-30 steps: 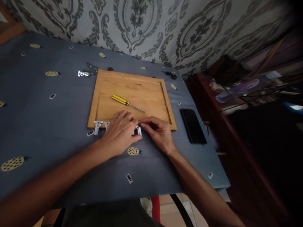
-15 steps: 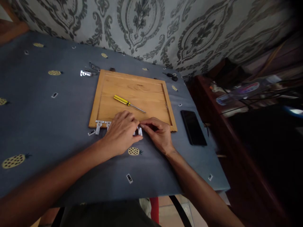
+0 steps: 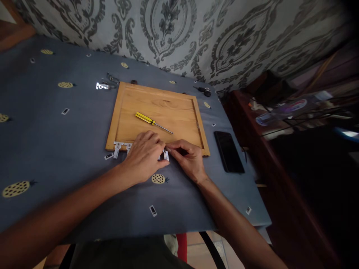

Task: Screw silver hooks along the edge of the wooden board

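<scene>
A framed wooden panel (image 3: 157, 101) lies flat on the cloth-covered table. Along its near edge sit metal hinges; one hinge (image 3: 117, 148) shows plainly at the left corner. Another hinge (image 3: 166, 154) is partly covered by my left hand (image 3: 147, 155), whose fingers curl over it and the panel edge, thumb beside it. My right hand (image 3: 187, 155) meets it there, thumb and index finger pinched at the hinge; whatever is between them is too small to make out. A screwdriver (image 3: 153, 122) with a yellow and black handle rests on the panel, touched by neither hand.
A black phone (image 3: 229, 151) lies right of the panel. Loose metal hinges (image 3: 103, 86) are past its far left corner, and keys (image 3: 204, 90) beyond its far right. A plastic bottle (image 3: 293, 108) is on the dark furniture at right. A patterned curtain (image 3: 168, 30) hangs behind the table.
Almost nothing differs. Both hands stay at the same hinge with fingers in nearly the same pose; the view has shifted very slightly.
</scene>
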Motion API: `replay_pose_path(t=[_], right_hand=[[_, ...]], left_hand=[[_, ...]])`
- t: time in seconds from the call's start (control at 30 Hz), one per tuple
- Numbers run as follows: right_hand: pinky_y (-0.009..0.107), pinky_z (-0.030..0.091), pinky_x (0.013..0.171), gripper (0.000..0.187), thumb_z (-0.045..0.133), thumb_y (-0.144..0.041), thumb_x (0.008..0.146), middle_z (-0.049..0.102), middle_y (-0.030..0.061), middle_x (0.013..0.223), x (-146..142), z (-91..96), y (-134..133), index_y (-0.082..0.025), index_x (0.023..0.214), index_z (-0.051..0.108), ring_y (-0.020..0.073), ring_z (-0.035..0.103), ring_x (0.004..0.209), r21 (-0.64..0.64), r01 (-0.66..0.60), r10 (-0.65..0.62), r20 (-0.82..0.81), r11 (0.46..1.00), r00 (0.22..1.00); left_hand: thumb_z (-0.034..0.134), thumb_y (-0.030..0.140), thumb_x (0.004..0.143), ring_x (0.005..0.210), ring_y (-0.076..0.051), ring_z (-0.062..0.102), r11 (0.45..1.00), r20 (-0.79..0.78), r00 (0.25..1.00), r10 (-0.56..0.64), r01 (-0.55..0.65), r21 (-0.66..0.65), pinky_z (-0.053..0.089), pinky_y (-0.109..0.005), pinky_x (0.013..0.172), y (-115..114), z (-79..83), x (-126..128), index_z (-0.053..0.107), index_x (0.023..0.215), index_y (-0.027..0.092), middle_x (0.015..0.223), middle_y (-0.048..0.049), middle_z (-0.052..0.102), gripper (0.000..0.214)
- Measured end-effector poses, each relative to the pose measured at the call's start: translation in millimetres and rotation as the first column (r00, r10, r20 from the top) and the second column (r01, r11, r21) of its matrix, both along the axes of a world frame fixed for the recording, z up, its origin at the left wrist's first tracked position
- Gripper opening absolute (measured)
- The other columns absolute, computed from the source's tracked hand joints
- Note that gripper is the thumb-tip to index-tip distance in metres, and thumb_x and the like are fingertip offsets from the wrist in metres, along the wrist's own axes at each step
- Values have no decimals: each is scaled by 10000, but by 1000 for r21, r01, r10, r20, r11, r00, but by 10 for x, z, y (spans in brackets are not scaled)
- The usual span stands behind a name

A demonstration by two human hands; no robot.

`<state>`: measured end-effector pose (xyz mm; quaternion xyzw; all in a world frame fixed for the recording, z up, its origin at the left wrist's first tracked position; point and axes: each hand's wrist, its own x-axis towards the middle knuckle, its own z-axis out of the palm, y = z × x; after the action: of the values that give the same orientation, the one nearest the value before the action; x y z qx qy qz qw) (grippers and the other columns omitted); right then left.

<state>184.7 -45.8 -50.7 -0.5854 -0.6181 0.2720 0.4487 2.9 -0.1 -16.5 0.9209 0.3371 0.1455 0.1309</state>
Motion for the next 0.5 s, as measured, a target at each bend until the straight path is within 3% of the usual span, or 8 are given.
replay_pose_path(t=[0.27,0.37,0.5], right_hand=[[335,573,761,66,738,-263,828,772,40,837,83,49,-12,-215,854,775,170,717,779,-58,-51,51,-13,997,999],[308,587,708,102,770,-278,807,779,28,821,65,61,-15,-221,889,787,155,712,724,-80,-26,20,-76,996,997],[309,618,769,139,785,-296,806,808,34,895,39,44,-10,-236,930,802,164,751,792,-38,-40,34,-149,998,988]], left_hand=[[768,382,839,991,-277,569,1000,-3,1000,6,-6,24,470,-428,873,1,-8,4,682,910,171,960,-69,649,239],[768,379,839,1000,-277,567,1000,1,1000,6,-6,21,466,-426,881,-2,-10,5,684,934,166,969,-70,649,248],[756,388,854,1031,-280,562,1000,-9,1000,-2,2,6,456,-428,906,-1,-4,0,686,970,151,991,-75,648,274]])
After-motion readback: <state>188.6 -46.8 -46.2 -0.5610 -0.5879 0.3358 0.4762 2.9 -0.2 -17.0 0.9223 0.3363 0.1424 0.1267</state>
